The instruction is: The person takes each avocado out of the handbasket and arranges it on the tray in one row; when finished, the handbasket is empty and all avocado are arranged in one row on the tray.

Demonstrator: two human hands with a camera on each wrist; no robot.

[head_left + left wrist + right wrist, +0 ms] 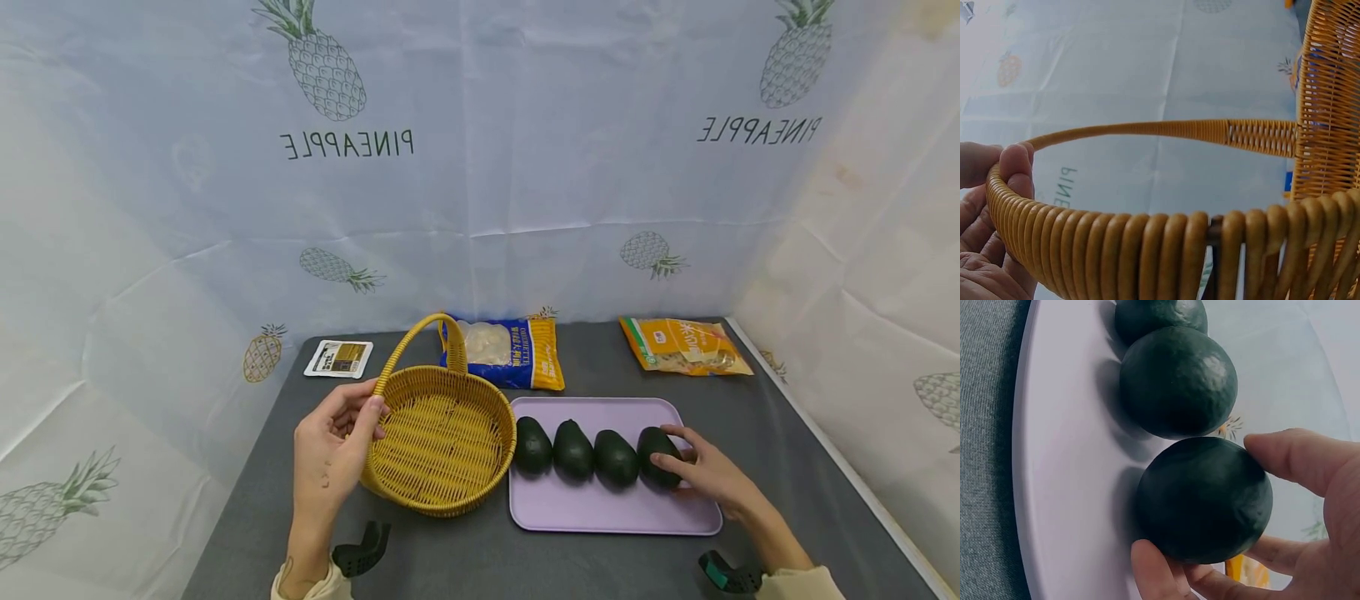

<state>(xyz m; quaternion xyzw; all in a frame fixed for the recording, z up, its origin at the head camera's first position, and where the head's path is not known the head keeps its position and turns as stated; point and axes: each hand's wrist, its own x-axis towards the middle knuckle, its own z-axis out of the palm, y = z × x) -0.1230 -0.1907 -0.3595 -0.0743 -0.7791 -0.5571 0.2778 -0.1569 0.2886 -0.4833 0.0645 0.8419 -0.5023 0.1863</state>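
Observation:
A yellow woven basket [442, 450] with a tall arched handle [1110, 250] is at the middle of the table, with nothing inside it. My left hand [337, 442] pinches that handle at its left side between thumb and fingers. To the basket's right, a lilac tray [600, 510] carries a row of several dark green avocados [572, 452]. Thumb and fingers of my right hand [708, 473] are curled round the rightmost avocado [1204, 500], which is at the tray's right part. In the right wrist view it sits close beside its neighbour [1179, 381].
Behind the basket lies a blue and yellow food bag [517, 354]. An orange food bag [686, 347] is at the back right, and a small white packet [339, 358] at the back left. Pineapple-printed cloth [525, 167] encloses the grey table [465, 567] at back and sides.

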